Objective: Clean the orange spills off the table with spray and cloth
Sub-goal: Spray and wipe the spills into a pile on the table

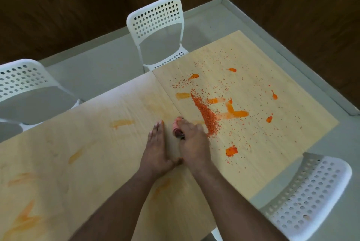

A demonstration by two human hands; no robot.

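A bunched cloth (177,128), pinkish and stained, sits on the light wooden table (97,155) near its middle seam. My right hand (191,144) is curled over the cloth, gripping it and pressing it to the wood. My left hand (156,150) lies flat beside it, fingers straight and holding nothing, the two hands touching at the thumbs.

Just right of the cloth is a thick ridge of orange-red grains (204,113), heaped in a line as if gathered. Around it, loose grains (220,77) are scattered widely over the right half of the table, mixed with bright wet orange blobs (235,113); another blob (231,151) lies nearer me.

The left half of the table carries only pale, smeared orange streaks (121,123), which I judge to be wiped but not fully clean. So the work looks partly done: the left side needs a finishing pass, and the right side holds most of the mess. No spray bottle is in view.

White perforated chairs (157,28) stand around the table on a grey floor.
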